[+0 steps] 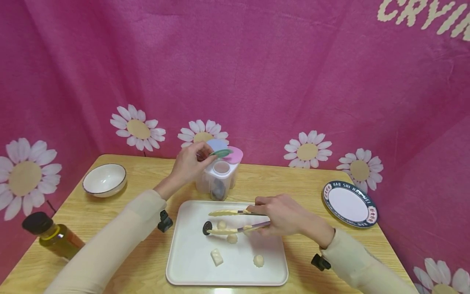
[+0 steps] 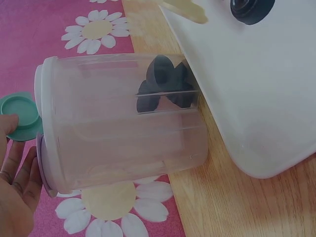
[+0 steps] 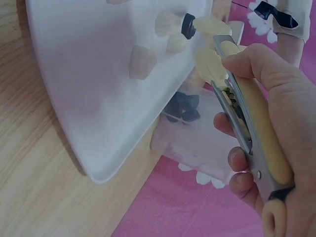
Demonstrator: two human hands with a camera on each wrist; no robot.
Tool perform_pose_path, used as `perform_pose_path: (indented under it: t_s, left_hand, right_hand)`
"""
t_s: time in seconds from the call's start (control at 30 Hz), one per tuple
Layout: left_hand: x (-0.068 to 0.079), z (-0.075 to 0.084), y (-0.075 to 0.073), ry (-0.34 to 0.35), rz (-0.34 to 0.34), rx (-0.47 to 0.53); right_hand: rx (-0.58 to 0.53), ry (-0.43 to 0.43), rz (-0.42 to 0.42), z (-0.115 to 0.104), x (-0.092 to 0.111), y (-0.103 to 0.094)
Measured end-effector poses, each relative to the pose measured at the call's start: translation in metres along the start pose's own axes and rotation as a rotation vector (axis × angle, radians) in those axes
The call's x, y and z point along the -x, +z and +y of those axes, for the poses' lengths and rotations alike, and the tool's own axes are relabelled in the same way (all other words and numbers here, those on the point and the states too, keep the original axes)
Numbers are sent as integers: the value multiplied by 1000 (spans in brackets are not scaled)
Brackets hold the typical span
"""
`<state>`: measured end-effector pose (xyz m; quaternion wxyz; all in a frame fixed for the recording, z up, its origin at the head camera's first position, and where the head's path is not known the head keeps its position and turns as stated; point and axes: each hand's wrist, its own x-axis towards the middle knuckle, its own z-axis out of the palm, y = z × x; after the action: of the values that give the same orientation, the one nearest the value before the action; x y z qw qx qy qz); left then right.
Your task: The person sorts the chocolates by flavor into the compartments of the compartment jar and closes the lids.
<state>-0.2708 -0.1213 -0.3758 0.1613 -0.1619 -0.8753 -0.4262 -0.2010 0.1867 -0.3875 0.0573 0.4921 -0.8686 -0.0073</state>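
Observation:
At the back of the table stands a clear lidded container (image 1: 220,179) with dark pieces (image 2: 165,81) at the bottom of one compartment. My left hand (image 1: 191,160) pinches its raised green lid (image 1: 222,153), and the round opening beneath is uncovered. My right hand (image 1: 284,214) grips metal tongs (image 3: 254,118) with pale yellow tips. Their arms are spread apart over the white tray (image 1: 191,269), and the lower tip reaches a dark round piece (image 1: 207,228). Around it on the tray lie pale round pieces (image 1: 258,261) and a pale block (image 1: 216,257).
A white bowl (image 1: 104,181) sits at the left, with an oil bottle (image 1: 60,241) nearer the front. On the right lies a plate (image 1: 350,204) with a dark patterned rim. A pink cloth (image 1: 257,81) with daisies hangs behind the wooden table.

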Motion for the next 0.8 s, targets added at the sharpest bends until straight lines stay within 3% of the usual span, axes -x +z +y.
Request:
perform_pose_path:
  t_s: [0.37,0.8]
  left_hand:
    - [0,-2,1,12,2,4]
    - [0,-3,1,19,4,2]
  right_hand:
    - [5,-27,-73,-5,-15,-2]
    - [14,-57,-88,-10,-27,-1]
